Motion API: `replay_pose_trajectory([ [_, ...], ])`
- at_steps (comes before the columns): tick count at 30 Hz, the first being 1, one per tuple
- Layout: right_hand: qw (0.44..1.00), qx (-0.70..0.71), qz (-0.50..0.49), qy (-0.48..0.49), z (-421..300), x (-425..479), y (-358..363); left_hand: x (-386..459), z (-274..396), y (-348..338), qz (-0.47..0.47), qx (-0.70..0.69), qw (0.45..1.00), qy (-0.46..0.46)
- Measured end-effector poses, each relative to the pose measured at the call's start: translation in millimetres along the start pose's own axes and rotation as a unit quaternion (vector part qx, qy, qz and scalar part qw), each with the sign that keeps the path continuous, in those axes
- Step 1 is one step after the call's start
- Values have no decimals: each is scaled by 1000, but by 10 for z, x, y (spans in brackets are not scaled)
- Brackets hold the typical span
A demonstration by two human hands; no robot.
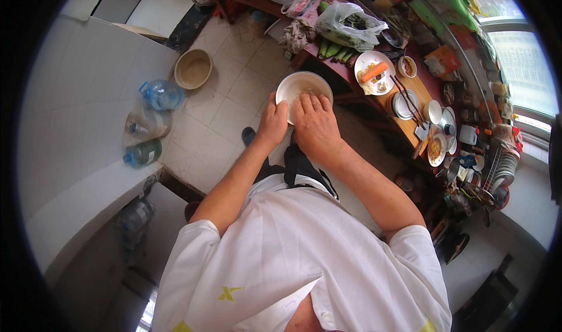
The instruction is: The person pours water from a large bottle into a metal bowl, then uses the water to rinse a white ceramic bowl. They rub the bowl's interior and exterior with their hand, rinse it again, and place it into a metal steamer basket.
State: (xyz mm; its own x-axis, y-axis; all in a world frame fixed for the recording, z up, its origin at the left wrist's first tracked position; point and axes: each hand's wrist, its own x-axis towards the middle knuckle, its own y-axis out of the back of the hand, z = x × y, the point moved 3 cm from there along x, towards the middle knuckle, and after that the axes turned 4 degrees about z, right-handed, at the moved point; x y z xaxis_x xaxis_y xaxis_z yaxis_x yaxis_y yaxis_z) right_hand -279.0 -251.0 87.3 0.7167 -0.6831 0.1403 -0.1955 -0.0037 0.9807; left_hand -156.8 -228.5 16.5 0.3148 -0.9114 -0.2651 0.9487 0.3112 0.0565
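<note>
A white bowl (307,83) is held in front of me above the tiled floor, with what looks like a little liquid in it. My left hand (274,119) grips its left rim, thumb on top and fingers mostly hidden beneath. My right hand (315,123) lies over the near side of the bowl, its fingertips reaching inside; whether they hold anything I cannot tell. To the right, on the counter, a white plate (361,64) bears a carrot (374,72) and other pieces of food.
Along the right runs a wooden board (406,128) with chopsticks (406,99), stacked bowls and dishes. Corn and a plastic bag of greens (351,25) lie farther up the counter. A beige basin (193,68) stands on the floor at the left, near several large plastic bottles (162,95).
</note>
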Motion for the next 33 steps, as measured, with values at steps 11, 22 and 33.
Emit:
replay_pose_trajectory([
  [11, 986, 150, -77, -8, -115, -149, 94, -44, 4, 31, 11, 31, 999, 9],
  [22, 998, 48, -42, 16, 22, -6, -8, 7, -193, 107, -5, 20, 1000, 3],
  [33, 975, 217, -38, 39, -141, 67, 15, 44, -366, 176, -27, -103, 990, 91],
])
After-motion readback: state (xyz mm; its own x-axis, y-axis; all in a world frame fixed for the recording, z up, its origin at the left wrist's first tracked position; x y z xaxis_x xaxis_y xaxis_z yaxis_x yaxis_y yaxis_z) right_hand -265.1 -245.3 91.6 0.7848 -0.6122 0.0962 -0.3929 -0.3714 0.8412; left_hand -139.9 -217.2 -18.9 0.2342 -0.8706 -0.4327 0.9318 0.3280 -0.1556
